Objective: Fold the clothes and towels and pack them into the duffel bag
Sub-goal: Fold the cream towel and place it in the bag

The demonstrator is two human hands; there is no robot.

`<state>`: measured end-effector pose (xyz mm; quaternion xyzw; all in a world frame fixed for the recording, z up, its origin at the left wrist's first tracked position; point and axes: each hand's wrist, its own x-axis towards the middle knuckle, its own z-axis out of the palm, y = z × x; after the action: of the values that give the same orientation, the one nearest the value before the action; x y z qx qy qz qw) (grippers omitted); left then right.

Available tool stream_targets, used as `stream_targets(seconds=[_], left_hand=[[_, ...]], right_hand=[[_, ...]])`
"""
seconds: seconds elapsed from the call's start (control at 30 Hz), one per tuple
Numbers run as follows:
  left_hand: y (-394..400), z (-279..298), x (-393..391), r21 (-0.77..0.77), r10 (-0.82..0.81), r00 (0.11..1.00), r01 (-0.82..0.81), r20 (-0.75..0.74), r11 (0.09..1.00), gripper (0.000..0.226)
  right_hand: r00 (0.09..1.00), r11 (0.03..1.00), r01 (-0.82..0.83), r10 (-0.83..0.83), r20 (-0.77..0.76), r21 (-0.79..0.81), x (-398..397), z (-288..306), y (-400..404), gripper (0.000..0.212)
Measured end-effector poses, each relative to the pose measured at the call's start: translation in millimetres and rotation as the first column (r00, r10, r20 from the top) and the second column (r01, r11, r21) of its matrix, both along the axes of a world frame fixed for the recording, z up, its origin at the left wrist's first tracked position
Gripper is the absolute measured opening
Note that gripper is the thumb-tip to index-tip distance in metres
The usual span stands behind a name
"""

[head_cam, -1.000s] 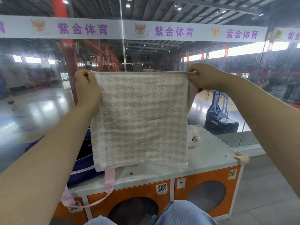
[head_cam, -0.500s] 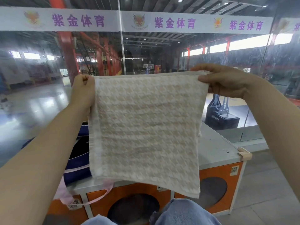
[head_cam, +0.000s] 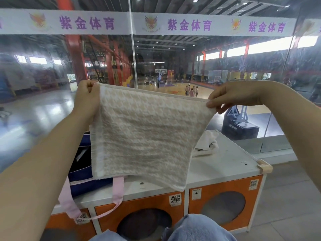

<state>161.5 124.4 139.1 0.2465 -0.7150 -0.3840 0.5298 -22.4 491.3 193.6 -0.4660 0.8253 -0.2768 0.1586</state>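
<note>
- Head view: the left hand (head_cam: 86,100) is closed in a pinch on the upper left corner of the towel (head_cam: 145,136), thumb and fingers clamped over the hem.
- The right hand (head_cam: 231,96) is closed on the upper right corner, fingertips pressed together on the hem, the other fingers curled below.
- The towel, beige with a woven houndstooth pattern and a pale border, hangs spread in the air between the two hands, above the cabinet (head_cam: 225,164). Its top edge is taut and slopes down toward the right hand; its lower right corner hangs lowest, over the cabinet's front edge.
- The bag (head_cam: 81,171), dark blue and open at the top, stands on the left part of the cabinet top, partly behind the towel's left edge.
- Its pink strap (head_cam: 118,190) loops down over the cabinet's front edge, across an orange door.
- A white cloth (head_cam: 206,145) lies crumpled on the cabinet top toward the back edge, just right of the hanging towel.
- The person's knees (head_cam: 199,228), in blue jeans, show at the bottom, in front of the cabinet.
- Behind the cabinet a glass wall looks onto a sports hall.
</note>
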Motion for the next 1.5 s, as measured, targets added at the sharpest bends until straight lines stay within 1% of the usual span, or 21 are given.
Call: stream_targets(seconds=[0.07,0.13,0.23,0.3,0.37,0.43,0.5,0.53,0.6,0.67,0.7,0.77,0.8,0.83,0.9,1.0,1.07,1.17,1.23,1.37,1.5], left_hand=[[-1.4,2.1,2.9,-0.031,0.023,1.0,-0.023,0.008,0.999,0.033],[0.9,4.9,4.3,-0.056,0.045,0.999,-0.044,0.022,0.997,0.032],[6.7,8.3,4.2,-0.066,0.082,0.997,-0.081,0.013,0.995,0.026],[9.5,9.5,4.0,-0.058,0.097,0.995,-0.097,-0.009,0.994,0.02],[11.9,9.0,4.1,-0.065,0.093,0.995,-0.096,-0.047,0.993,0.025],[13.2,7.5,3.7,-0.075,0.074,0.995,-0.079,-0.073,0.994,0.025],[14.5,4.3,0.8,-0.08,0.044,0.997,-0.049,-0.07,0.996,0.021],[13.3,1.1,-2.7,-0.077,0.035,0.998,-0.039,-0.045,0.996,0.023],[9.1,-10.4,-12.1,-0.035,0.024,0.997,-0.021,0.08,0.999,0.028],[2.4,-28.0,-22.4,0.028,-0.051,0.964,0.046,0.26,0.999,0.023],[-0.2,-38.6,-27.5,0.059,-0.111,0.937,0.097,0.332,0.994,0.021],[-5.6,-58.0,-39.2,0.089,-0.193,0.897,0.172,0.398,0.981,0.023],[-8.8,-66.7,-46.4,0.078,-0.197,0.884,0.181,0.424,0.98,0.024],[-11.1,-73.7,-53.5,0.06,-0.183,0.874,0.175,0.451,0.983,0.024],[-17.1,-85.5,-68.5,0.049,-0.145,0.865,0.139,0.48,0.989,0.018],[-31.2,-98.0,-93.1,0.055,-0.094,0.881,0.078,0.464,0.995,0.013],[-36.8,-103.3,-109.6,0.134,-0.115,0.913,0.068,0.391,0.989,0.018],[-36.9,-109.8,-125.2,0.173,-0.129,0.942,0.078,0.309,0.982,0.016],[-38.1,-117.4,-128.2,0.153,-0.128,0.958,0.091,0.255,0.984,0.011],[-30.0,-133.5,-121.7,0.128,-0.164,0.96,0.137,0.227,0.982,0.01],[-12.5,-150.8,-97.5,0.064,-0.176,0.959,0.166,0.22,0.984,0.018]], right_hand=[[0.998,0.997,0.027,-0.023,-0.053,0.076,5.0,3.9,-1.6,0.033],[0.976,0.993,0.074,-0.053,-0.211,0.092,11.3,6.4,-6.7,0.04],[0.854,0.992,0.114,-0.13,-0.503,-0.061,15.2,8.0,-13.6,0.047],[0.801,0.981,0.091,-0.173,-0.573,-0.169,14.7,9.9,-14.5,0.047],[0.856,0.959,0.067,-0.198,-0.478,-0.277,13.5,11.5,-12.0,0.036],[0.929,0.917,0.073,-0.205,-0.308,-0.391,12.1,11.0,-6.5,0.025],[0.97,0.888,0.108,-0.192,-0.147,-0.447,8.1,7.8,0.1,0.028],[0.978,0.882,0.132,-0.19,-0.084,-0.452,4.8,5.0,3.5,0.03],[0.98,0.896,0.172,-0.196,-0.017,-0.409,-2.8,-3.0,8.1,0.031],[0.977,0.93,0.192,-0.213,-0.032,-0.314,-14.0,-15.6,8.4,0.033],[0.97,0.945,0.208,-0.233,-0.073,-0.251,-20.9,-23.9,6.6,0.032],[0.943,0.961,0.246,-0.268,-0.198,-0.127,-38.6,-43.5,-1.0,0.022],[0.927,0.963,0.256,-0.27,-0.26,-0.087,-48.2,-53.5,-6.7,0.018],[0.916,0.964,0.258,-0.266,-0.3,-0.065,-58.7,-63.7,-13.4,0.015],[0.905,0.957,0.281,-0.29,-0.312,-0.073,-77.6,-83.7,-27.9,0.014],[0.887,0.917,0.361,-0.394,-0.242,-0.17,-104.8,-107.5,-49.2,0.015],[0.866,0.883,0.404,-0.453,-0.21,-0.239,-119.6,-117.1,-60.7,0.016],[0.827,0.856,0.438,-0.503,-0.249,-0.276,-133.4,-126.7,-71.0,0.016],[0.816,0.848,0.44,-0.515,-0.262,-0.297,-137.9,-134.7,-73.4,0.019],[0.851,0.842,0.412,-0.492,-0.184,-0.347,-129.1,-152.6,-67.3,0.014],[0.879,0.86,0.39,-0.454,-0.146,-0.328,-114.3,-175.5,-47.4,0.01]])
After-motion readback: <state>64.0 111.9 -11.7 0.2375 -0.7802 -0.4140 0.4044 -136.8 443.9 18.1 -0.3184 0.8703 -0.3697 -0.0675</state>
